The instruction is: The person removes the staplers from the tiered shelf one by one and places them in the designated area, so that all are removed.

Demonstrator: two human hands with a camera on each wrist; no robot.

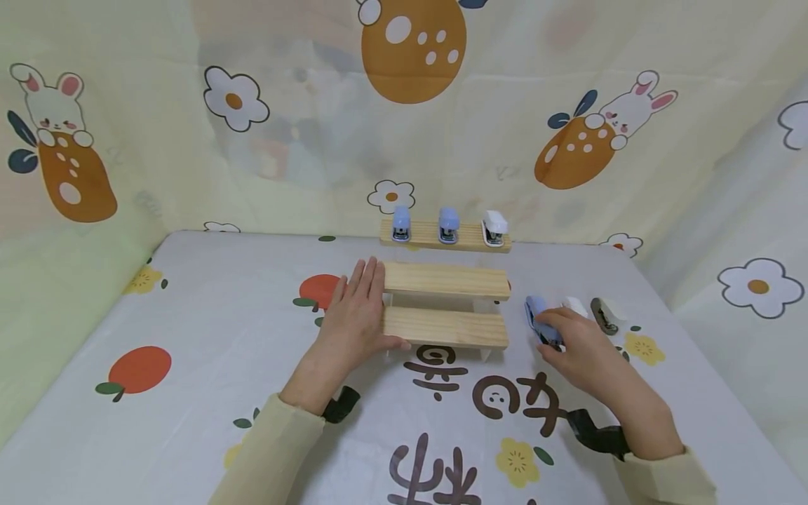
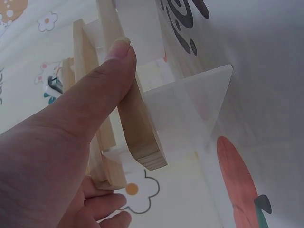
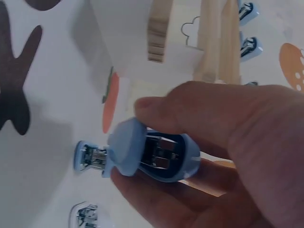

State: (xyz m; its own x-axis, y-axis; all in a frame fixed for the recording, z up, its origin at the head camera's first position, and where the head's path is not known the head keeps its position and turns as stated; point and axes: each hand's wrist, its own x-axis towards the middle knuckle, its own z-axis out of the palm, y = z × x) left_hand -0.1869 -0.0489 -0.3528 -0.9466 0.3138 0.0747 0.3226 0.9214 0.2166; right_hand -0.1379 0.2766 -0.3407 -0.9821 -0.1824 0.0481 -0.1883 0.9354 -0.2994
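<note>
stand [image 1: 445, 327] steadied on the left, blue stapler [image 3: 127, 147] pinched on the right

at the far left, the left hand [image 1: 352, 317] is laid against the end of the stepped wooden stand, its fingers straight and its thumb spread wide onto the lower step's front edge. this contact is best made light and even, so that the stand is braced without being nudged toward three o'clock.

at the stand's twelve o'clock, two shelved blue staplers [image 1: 449, 219] and a shelved white stapler [image 1: 496, 223] are lined up on the rear plank [image 1: 421, 234].

farther right, the blue stapler is found at about three o'clock from the left hand and ten o'clock from the right hand [image 1: 581, 347], narrowly gripped between thumb and fingers. whether it is fully off the table [image 1: 208, 301] cannot be told. it should be held firmly by its sides, its halves not squeezed together, with a second blue stapler [image 3: 89, 157] just beside it left unbumped.

from the right hand, a loose white stapler [image 1: 574, 304] is seen at twelve o'clock and a grey-and-white stapler [image 1: 604, 317] at one.
</note>
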